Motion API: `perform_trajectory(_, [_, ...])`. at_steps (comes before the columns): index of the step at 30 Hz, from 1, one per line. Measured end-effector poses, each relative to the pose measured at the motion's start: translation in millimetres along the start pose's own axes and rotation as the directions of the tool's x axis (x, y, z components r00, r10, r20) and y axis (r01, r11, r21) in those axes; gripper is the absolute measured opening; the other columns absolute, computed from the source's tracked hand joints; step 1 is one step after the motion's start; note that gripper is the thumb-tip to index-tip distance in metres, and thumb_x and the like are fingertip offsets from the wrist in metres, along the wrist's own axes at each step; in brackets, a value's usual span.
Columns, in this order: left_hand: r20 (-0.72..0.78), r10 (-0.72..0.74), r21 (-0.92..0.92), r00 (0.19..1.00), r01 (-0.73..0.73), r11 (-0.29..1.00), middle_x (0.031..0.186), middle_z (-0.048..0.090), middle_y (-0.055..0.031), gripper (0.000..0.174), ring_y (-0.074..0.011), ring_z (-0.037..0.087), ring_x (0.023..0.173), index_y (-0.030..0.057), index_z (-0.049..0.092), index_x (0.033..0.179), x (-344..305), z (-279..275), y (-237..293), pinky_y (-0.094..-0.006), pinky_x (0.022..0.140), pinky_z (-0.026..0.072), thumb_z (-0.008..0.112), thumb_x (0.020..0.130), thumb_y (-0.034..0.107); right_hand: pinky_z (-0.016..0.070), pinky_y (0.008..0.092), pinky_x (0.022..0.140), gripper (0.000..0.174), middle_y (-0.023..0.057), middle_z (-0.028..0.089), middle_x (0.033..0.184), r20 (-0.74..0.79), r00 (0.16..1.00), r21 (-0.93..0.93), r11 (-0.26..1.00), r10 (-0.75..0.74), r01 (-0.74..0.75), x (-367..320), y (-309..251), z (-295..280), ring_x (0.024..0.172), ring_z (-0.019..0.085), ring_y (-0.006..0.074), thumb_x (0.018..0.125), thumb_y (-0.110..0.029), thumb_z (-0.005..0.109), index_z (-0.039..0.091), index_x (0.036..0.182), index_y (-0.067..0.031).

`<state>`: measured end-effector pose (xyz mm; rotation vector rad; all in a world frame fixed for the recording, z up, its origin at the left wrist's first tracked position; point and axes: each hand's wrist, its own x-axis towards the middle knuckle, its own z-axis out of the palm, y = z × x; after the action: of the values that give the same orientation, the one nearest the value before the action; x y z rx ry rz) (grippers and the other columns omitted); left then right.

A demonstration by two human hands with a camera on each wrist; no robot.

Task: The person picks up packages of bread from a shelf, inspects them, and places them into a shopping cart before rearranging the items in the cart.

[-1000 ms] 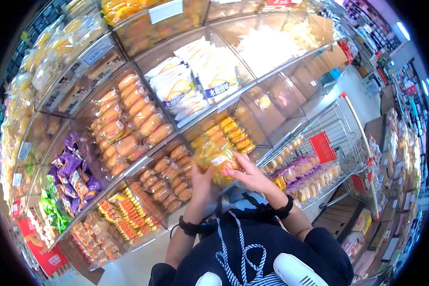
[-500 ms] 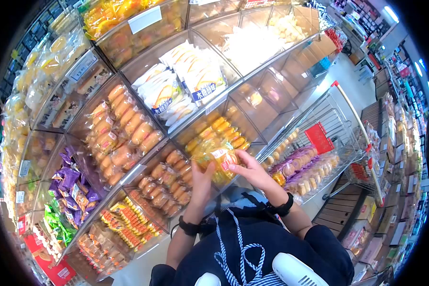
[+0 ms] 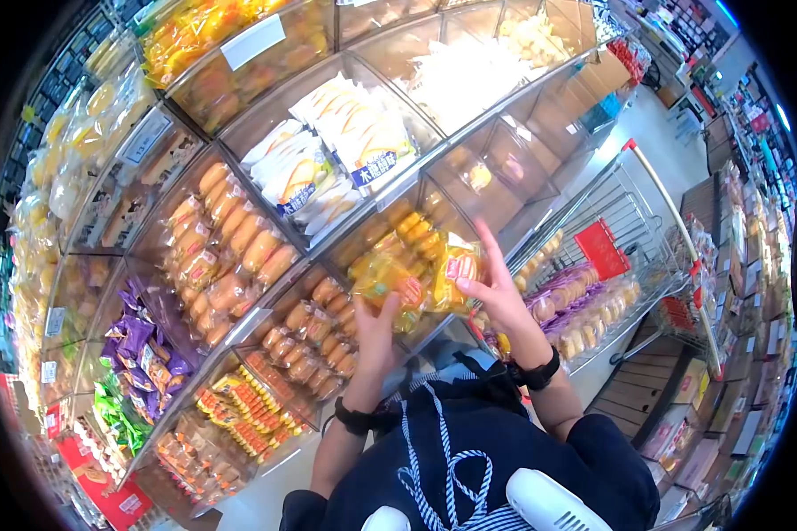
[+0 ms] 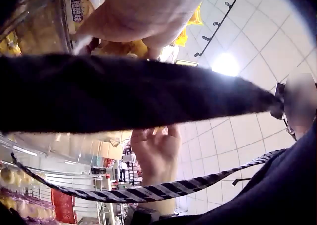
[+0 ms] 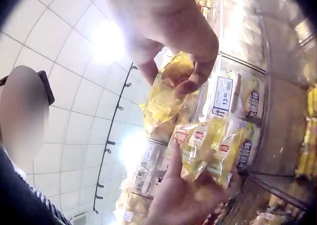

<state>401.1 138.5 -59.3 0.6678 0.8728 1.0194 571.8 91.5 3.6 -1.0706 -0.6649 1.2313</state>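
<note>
My left hand [image 3: 376, 334] grips yellow clear-plastic bread packs [image 5: 200, 148], two of them side by side in the right wrist view, with the thumb along one edge. To its right, my right hand [image 3: 503, 301] pinches another yellow bread pack [image 3: 456, 276] between thumb and fingers. That pack [image 5: 171, 93] hangs under the right hand [image 5: 171, 31] in the right wrist view. Both hands are over a bin of yellow packs [image 3: 416, 228]. In the left wrist view a dark strap [image 4: 124, 93] covers much of the left hand's work; the right hand [image 4: 158, 150] shows palm-on below it.
Clear bins hold long rolls [image 3: 239, 230], white packets [image 3: 363, 133], small brown buns [image 3: 305, 332] and purple packets [image 3: 146, 354]. On the right stands a shopping cart [image 3: 655, 230] with a red panel, close to more wrapped pastries [image 3: 584, 310].
My right hand has moved to the right with one yellow bread pack, parting it from the packs in my left hand. The left hand has stayed nearly in place.
</note>
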Motion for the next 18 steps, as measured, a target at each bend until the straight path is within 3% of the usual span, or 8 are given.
perform_trajectory(6, [-0.075,0.068,0.089,0.995,-0.061,0.994,0.115,0.047,-0.0083,0.053,-0.018,0.047,0.105,0.005,0.031,0.123,-2.4,22.4,-3.3,-0.03,0.09,0.0388,0.06,0.079,0.002,0.0456,0.0206,0.072,0.039,0.0027,0.057,0.095,-0.111,0.965,0.251,0.946,0.237,-0.204,2.9,19.4,-12.0,0.087,0.056,0.0119,0.078,-0.013,0.063,0.044,0.111,-0.0054])
perform_trajectory(7, [-0.103,0.132,0.125,0.986,-0.119,0.985,0.115,0.047,-0.0085,0.052,-0.018,0.047,0.105,0.0045,0.032,0.123,-1.4,24.5,-9.1,-0.0298,0.09,0.0387,0.059,0.079,0.002,0.0461,0.0229,0.069,0.033,0.0036,0.058,0.092,-0.061,0.958,0.295,0.922,0.279,-0.25,4.0,22.4,-9.6,0.084,0.056,0.0122,0.081,-0.017,0.061,0.047,0.109,-0.0047])
perform_trajectory(10, [-0.156,0.28,0.195,0.947,-0.248,0.949,0.117,0.047,-0.0091,0.049,-0.0182,0.047,0.106,0.0035,0.033,0.123,0.4,31.2,-16.2,-0.0299,0.091,0.0383,0.057,0.08,0.001,0.0459,0.0259,0.068,0.033,0.0037,0.058,0.091,-0.111,0.88,0.034,0.886,0.462,-0.462,6.7,25.5,-8.7,0.081,0.056,0.0124,0.083,-0.021,0.059,0.047,0.109,-0.0035])
perform_trajectory(11, [-0.152,0.294,0.193,0.944,-0.263,0.945,0.118,0.046,-0.0095,0.05,-0.0186,0.047,0.107,0.0036,0.032,0.123,-1.3,34.6,-13.0,-0.0302,0.091,0.0382,0.057,0.08,0.001,0.0449,0.0295,0.073,0.033,0.0032,0.058,0.093,-0.123,0.904,-0.334,0.841,0.41,-0.426,9.2,34.4,-16.3,0.08,0.055,0.0121,0.086,-0.029,0.054,0.048,0.106,-0.0026])
perform_trajectory(13, [-0.129,0.291,0.195,0.948,-0.264,0.945,0.119,0.044,-0.01,0.053,-0.019,0.045,0.108,0.0045,0.031,0.124,0.0,34.6,-14.0,-0.0303,0.092,0.0376,0.058,0.079,0.0,0.0412,0.0334,0.08,0.034,0.0059,0.056,0.099,-0.174,0.985,-0.525,0.844,0.02,-0.11,7.7,61.2,-25.8,0.086,0.053,0.0171,0.085,-0.03,0.054,0.049,0.103,-0.0019])
perform_trajectory(14, [-0.111,0.275,0.197,0.955,-0.25,0.948,0.119,0.044,-0.0102,0.055,-0.0191,0.044,0.109,0.0054,0.029,0.124,4.8,27.0,-20.6,-0.0302,0.092,0.037,0.059,0.078,-0.001,0.0394,0.0353,0.084,0.034,0.0072,0.056,0.103,-0.167,0.969,-0.618,0.785,-0.181,0.04,6.8,69.2,-29.5,0.089,0.053,0.0196,0.085,-0.031,0.054,0.05,0.101,-0.0015])
perform_trajectory(17, [-0.079,0.243,0.227,0.967,-0.22,0.949,0.12,0.043,-0.0104,0.059,-0.0192,0.044,0.109,0.0062,0.028,0.124,8.1,24.3,-25.0,-0.0299,0.092,0.0364,0.061,0.076,-0.002,0.0295,0.0431,0.095,0.039,0.0119,0.05,0.113,0.133,0.879,-0.926,0.26,-0.459,0.275,-2.0,15.4,-12.9,0.103,0.046,0.03,0.079,-0.031,0.059,0.051,0.102,-0.0013])
perform_trajectory(18, [-0.072,0.233,0.241,0.97,-0.21,0.948,0.12,0.043,-0.0104,0.059,-0.0192,0.044,0.109,0.0062,0.028,0.125,7.3,27.5,-23.5,-0.0298,0.093,0.0363,0.061,0.076,-0.002,0.0265,0.0448,0.096,0.042,0.0125,0.049,0.115,0.196,0.868,-0.939,0.166,-0.457,0.3,-3.6,9.5,-14.7,0.106,0.043,0.0322,0.077,-0.031,0.059,0.05,0.105,-0.0015])
